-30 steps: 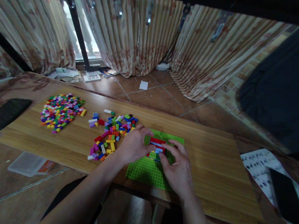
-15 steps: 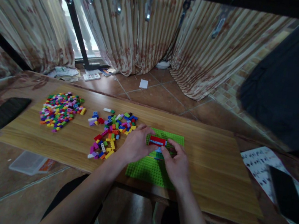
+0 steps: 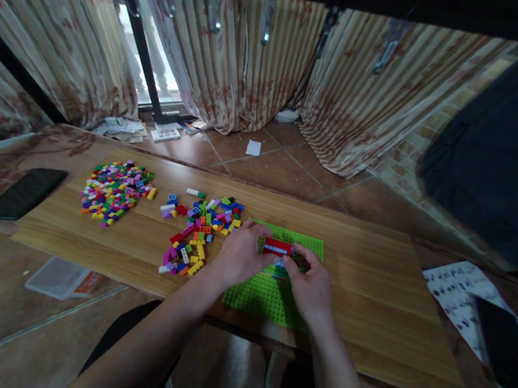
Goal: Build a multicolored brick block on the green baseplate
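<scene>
Over a green studded baseplate (image 3: 264,302) I have both hands on a small brick build (image 3: 277,247), red on its top with a pale strip along its front. My left hand (image 3: 243,251) grips its left end, fingers curled behind and thumb in front. At the right end my right hand (image 3: 308,280) pinches it between thumb and fingers. Light-blue pieces show just below the thumbs, and a thin row of coloured bricks lies on the plate under them. Whether the build sits on the plate or is held just above, I cannot tell.
Left of the baseplate are loose larger bricks (image 3: 205,231); farther left is a pile of small bricks (image 3: 116,192). A black flat case (image 3: 23,194) lies at the table's left end. On the right, a dark phone-like slab (image 3: 510,349) rests on a printed sheet (image 3: 454,282).
The whole view has shifted slightly, so everything appears a little farther right. Both hands keep their hold on the red build, whose pale front strip shows more plainly.
</scene>
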The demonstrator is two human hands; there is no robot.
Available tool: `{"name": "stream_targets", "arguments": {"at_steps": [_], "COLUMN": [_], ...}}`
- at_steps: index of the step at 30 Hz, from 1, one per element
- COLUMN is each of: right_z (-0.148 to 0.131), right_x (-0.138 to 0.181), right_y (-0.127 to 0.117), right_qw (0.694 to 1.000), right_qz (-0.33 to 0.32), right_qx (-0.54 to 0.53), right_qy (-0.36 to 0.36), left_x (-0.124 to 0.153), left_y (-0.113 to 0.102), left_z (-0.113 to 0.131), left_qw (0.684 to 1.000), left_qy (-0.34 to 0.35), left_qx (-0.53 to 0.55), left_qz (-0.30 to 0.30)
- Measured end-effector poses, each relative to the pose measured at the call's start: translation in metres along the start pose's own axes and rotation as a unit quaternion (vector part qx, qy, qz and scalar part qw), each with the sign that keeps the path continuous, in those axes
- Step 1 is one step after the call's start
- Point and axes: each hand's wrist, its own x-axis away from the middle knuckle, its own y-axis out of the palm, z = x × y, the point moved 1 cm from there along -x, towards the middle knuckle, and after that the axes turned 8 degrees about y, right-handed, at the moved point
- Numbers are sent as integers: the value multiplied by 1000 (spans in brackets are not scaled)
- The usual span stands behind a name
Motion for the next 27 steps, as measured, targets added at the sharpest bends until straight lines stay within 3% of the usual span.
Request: {"name": "stream_targets", "arguments": {"at_steps": [6,11,18,23,27], "right_z": [1,-1,-2,-2,-1], "right_x": [2,-1,-1,0,-1], "right_y": [-3,-9,-9,-9,-10], "right_qw": [1000,999,998,997,997], "right_qz": [3,34,58,66,60], "right_qx": [10,-5,-9,-6,11], "right_qy": [18,26,27,25,37], "left_x": [2,-2,-2,4,12], "left_y": [-11,-28,-54,-78,-93], "left_z": [-8,-36,-65,-89,-107], "left_qw": [998,990,973,960,954], "left_qy": [-8,-14,-93,-154,-187], "left_qx": [49,78,128,73,53], "left_qz": [34,115,169,222,228]}}
